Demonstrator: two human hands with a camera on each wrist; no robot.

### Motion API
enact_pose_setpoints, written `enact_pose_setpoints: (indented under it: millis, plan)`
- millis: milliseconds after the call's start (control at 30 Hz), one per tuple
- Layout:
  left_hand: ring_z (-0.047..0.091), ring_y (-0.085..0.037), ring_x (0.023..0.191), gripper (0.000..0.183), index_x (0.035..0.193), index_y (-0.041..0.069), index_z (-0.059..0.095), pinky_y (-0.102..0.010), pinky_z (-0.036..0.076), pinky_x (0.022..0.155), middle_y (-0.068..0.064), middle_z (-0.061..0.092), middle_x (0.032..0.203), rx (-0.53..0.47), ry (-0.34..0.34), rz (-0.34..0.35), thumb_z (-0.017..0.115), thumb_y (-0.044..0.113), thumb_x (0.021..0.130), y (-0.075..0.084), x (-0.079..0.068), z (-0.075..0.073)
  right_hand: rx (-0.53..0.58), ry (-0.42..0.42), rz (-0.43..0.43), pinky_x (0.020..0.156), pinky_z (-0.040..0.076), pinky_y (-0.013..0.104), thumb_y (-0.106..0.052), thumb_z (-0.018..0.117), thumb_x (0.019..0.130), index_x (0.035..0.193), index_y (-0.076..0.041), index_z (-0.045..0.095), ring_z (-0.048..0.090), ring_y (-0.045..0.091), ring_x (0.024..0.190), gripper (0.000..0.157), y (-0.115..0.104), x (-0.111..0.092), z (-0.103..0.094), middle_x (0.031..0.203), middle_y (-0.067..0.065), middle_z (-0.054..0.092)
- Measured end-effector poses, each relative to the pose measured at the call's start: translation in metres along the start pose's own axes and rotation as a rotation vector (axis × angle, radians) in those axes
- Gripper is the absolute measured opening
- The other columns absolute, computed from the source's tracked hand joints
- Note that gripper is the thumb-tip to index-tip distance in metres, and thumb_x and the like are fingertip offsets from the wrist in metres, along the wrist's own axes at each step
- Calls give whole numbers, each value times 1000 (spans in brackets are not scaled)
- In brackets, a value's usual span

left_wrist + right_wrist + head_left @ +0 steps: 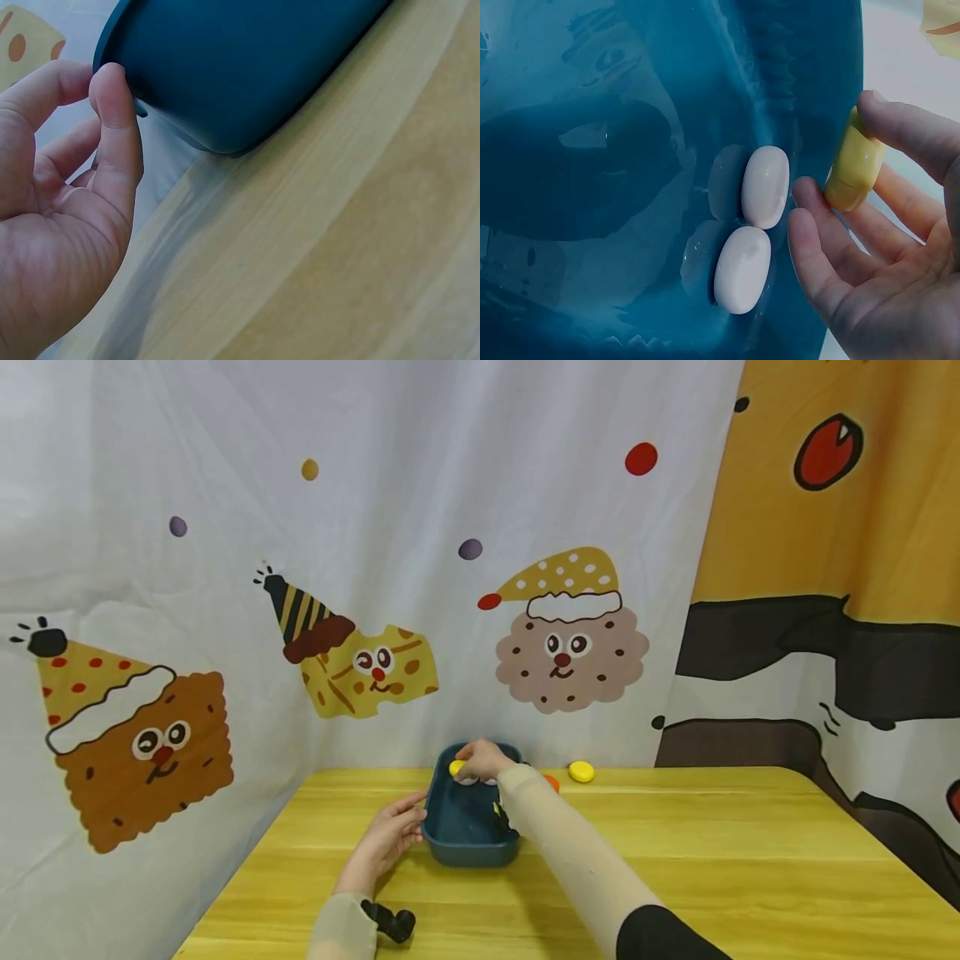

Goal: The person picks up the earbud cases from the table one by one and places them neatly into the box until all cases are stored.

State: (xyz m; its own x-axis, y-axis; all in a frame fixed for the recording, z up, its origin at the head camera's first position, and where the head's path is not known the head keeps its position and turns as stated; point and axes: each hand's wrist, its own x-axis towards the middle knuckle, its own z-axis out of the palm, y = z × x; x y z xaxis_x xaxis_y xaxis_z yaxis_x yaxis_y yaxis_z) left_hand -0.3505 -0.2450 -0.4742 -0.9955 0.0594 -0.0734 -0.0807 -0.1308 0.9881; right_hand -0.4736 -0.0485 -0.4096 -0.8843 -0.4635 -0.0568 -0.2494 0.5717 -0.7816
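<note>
A dark blue rectangular basin [468,853] stands on the table. At its left side, my left hand [390,835] holds the rim, with thumb and index finger at the edge in the left wrist view. Over the basin's far end, my right hand [885,225] pinches a small yellow rounded disc [855,161] between thumb and fingers. Just beside those fingers, two pale smooth oval pieces, one [766,186] touching the other [742,270], lie in the basin. The right forearm hides part of the basin's right side in the head view.
Right of the basin, another yellow disc [581,772] lies near the table's back edge. An orange piece [552,783] shows partly behind the right sleeve. A patterned curtain [405,527] hangs behind the wooden table [712,860].
</note>
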Motion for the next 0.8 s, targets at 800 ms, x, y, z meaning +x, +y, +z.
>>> enact_pose_setpoints:
  millis: [800]
  plan:
    - [55, -10, 64, 53, 146, 0, 41, -25, 53, 65, -5, 57, 89, -3, -14, 10, 59, 11, 97, 0, -1, 1, 57, -17, 18, 86, 52, 47, -25, 69, 91, 128, -2, 62, 64, 31, 99, 44, -3, -13, 1, 113, 11, 65]
